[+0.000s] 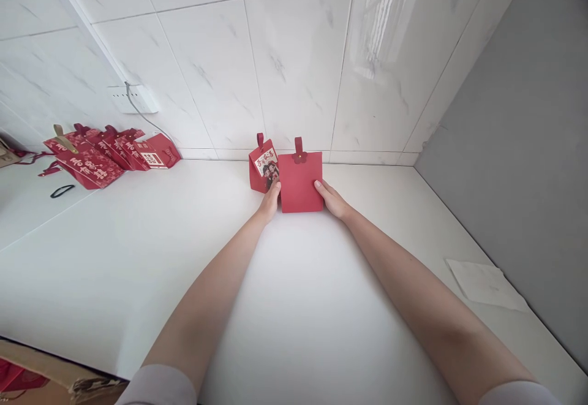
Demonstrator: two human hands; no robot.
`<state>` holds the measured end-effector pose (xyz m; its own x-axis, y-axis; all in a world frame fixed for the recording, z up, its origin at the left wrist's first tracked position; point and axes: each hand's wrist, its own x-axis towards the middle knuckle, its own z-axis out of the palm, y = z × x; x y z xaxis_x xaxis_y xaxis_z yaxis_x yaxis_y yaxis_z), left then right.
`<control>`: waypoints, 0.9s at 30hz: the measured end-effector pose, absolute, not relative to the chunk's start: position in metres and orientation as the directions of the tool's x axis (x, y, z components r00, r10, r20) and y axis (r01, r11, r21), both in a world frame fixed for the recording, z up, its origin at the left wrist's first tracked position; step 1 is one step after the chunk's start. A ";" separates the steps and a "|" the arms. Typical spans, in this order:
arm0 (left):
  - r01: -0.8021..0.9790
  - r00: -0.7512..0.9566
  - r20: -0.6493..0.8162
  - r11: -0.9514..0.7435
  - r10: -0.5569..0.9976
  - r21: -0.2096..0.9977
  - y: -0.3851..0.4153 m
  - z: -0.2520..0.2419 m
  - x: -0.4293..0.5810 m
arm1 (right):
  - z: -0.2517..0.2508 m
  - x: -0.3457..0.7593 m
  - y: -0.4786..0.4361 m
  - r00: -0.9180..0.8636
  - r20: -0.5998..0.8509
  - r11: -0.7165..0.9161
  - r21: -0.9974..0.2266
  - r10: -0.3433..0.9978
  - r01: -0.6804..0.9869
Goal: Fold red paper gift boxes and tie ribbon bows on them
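A plain red gift box (301, 184) with a dark red strap handle on top is upright at the back of the white table, between my two hands. My left hand (270, 201) grips its left side, thumb up along the edge. From the right, my right hand (333, 199) holds the opposite side, with the thumb on the front face. Just behind and left stands a second red gift box (260, 166) with a printed card showing two cartoon figures. My left hand partly covers that box's lower right corner.
Several red gift boxes (94, 154) stand in a row at the back left, near a black hair tie (62, 191). A wall socket (133, 98) has a grey cable. A white tissue (487, 283) lies at right by a grey panel (519, 147). A cardboard box (41, 368) shows lower left.
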<state>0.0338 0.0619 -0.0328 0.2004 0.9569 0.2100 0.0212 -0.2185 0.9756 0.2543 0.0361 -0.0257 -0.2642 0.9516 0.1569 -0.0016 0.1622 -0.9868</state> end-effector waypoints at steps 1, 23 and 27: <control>0.029 0.202 0.248 -0.259 0.947 0.966 0.064 -0.035 0.033 | -0.027 0.255 0.037 -0.257 0.157 0.165 -0.986 0.954 0.011; 0.270 0.218 0.241 -0.295 0.946 0.917 0.047 -0.018 0.036 | -0.028 0.255 0.038 -0.235 0.161 0.183 -0.980 0.959 0.074; 0.267 0.204 0.236 -0.286 0.950 0.920 0.047 -0.018 0.037 | -0.030 0.255 0.039 -0.242 0.163 0.185 -0.980 0.956 0.068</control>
<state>0.0367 0.0470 -0.0176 0.2042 0.9500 0.2361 0.2673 -0.2861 0.9202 0.2551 0.0390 -0.0296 -0.2423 0.9564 0.1632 0.0681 0.1846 -0.9805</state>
